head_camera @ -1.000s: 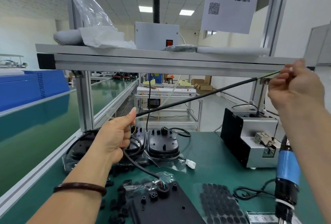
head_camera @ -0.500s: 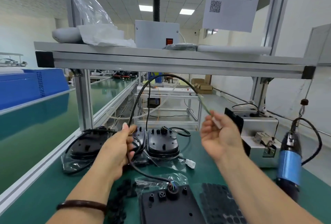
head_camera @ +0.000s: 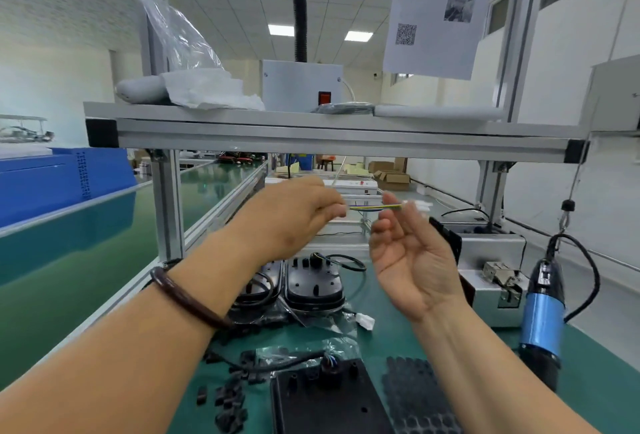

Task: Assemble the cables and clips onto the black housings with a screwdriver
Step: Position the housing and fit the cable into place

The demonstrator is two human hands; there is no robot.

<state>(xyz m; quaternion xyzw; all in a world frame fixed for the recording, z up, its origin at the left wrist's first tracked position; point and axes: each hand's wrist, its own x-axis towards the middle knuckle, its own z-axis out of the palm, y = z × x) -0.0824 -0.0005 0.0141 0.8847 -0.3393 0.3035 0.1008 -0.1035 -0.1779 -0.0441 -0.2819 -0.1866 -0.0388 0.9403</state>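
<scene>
Both hands are raised in front of the shelf frame. My left hand [head_camera: 294,215] pinches the coloured wires [head_camera: 367,207] of a cable end. My right hand [head_camera: 412,257], palm up, holds the same wires near their white connector [head_camera: 420,205] between thumb and fingertips. Two black housings [head_camera: 313,283] lie below on the green mat, one with a looped black cable. A flat black housing [head_camera: 329,399] with a cable plugged in sits at the near edge. The blue electric screwdriver [head_camera: 542,315] hangs at the right, untouched.
Loose black clips [head_camera: 228,399] lie scattered left of the flat housing. A mat of black pads [head_camera: 415,395] lies right of it. A grey screw feeder box [head_camera: 491,270] stands at the right. The aluminium shelf beam [head_camera: 311,139] crosses overhead.
My left hand rose from the housings up to the cable end. My right hand came in from far right, and the stretched cable now spans only a short gap between both hands.
</scene>
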